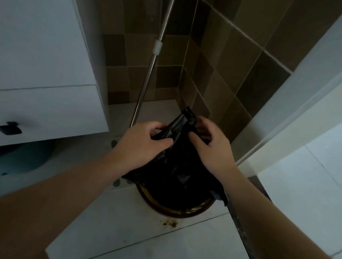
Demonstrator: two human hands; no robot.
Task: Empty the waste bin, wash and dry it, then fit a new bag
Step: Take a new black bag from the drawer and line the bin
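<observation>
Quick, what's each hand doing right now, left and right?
Left hand: pinching the top of the black bin bag.
Right hand: fingers curled on the same bag, above the waste bin.

Left hand [142, 145] and right hand [211, 146] pinching a black bag [175, 170] above a brown bin [160, 208].

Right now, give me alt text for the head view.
Both hands, left and right, pinch a black bag above a round brown bin on a white tiled floor. A metal pole leans in the brown-tiled corner beside a white cabinet.
</observation>
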